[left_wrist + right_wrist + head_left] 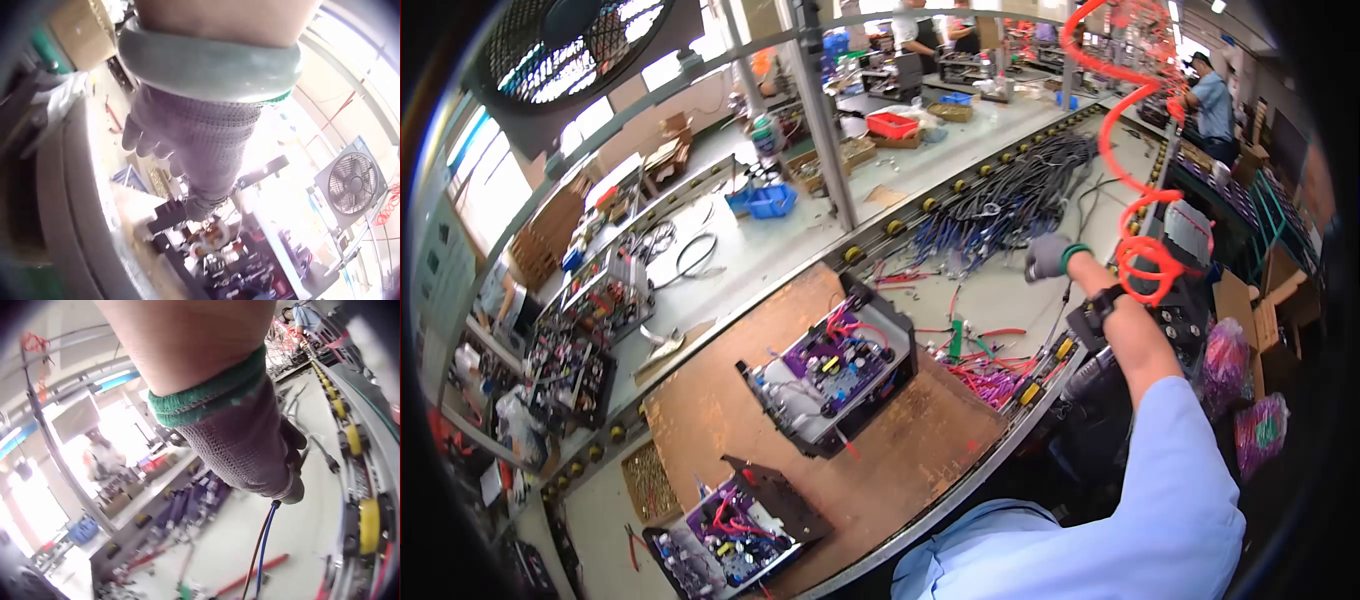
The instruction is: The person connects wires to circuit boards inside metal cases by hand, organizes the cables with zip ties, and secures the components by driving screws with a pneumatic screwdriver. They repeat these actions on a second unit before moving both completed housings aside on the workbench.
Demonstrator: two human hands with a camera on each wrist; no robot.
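My right hand (1048, 257), in a grey glove with a green cuff, is over the bench beside a heap of dark cables (1010, 200). It grips a power cord, and the cord's blue and brown wire ends (265, 540) hang below the fingers in the right wrist view. My left hand (200, 134), gloved, with a pale bangle above the cuff, shows only in the left wrist view. Its fingers hang loose, and its thumb overlaps an open-cased electronic unit (244, 269). In the head view, one open unit with a purple circuit board (840, 370) sits on the brown board (920, 450).
Another open unit (730, 540) stands at the near left. Red and purple wires (990, 380) lie beside the brown board. Roller rails (890, 228) run along the bench. A coiled red hose (1140, 260) hangs at the right, near my forearm. Across the bench is a blue bin (772, 201).
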